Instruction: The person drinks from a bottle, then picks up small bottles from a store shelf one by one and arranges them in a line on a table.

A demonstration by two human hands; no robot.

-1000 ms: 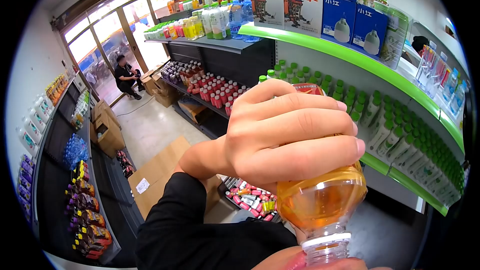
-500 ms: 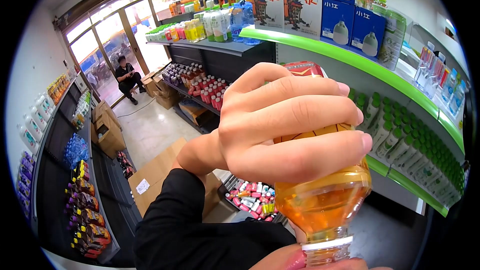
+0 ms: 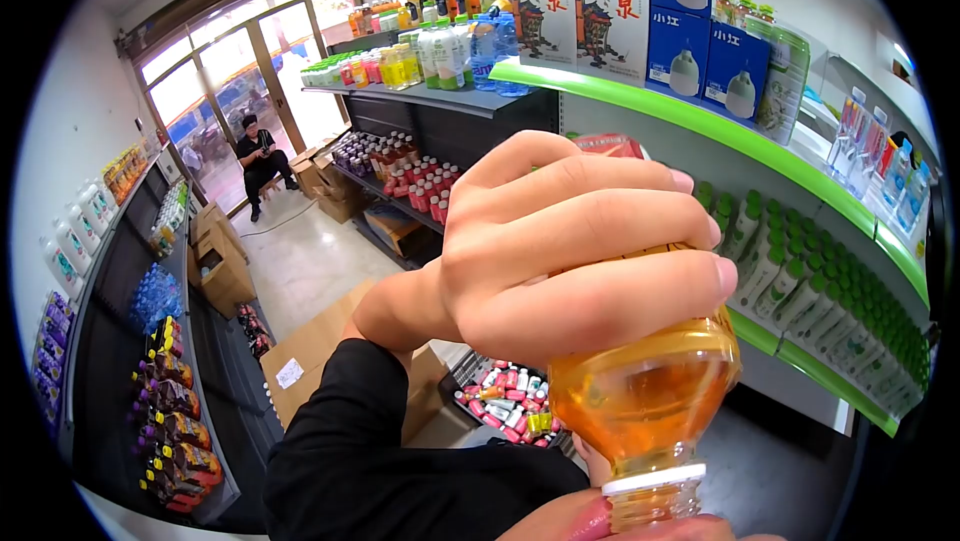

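Bottle (image 3: 645,366) mouth-down, amber drink (image 3: 640,416) inside, left hand (image 3: 575,251) wrapped round it, label (image 3: 612,146) mostly covered, right hand unseen, state untellable.

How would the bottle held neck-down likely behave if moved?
The bottle probably gives slightly when squeezed, since it looks like clear plastic. The amber liquid may slosh, shifting its balance. Its uncapped neck points down, so it could spill.
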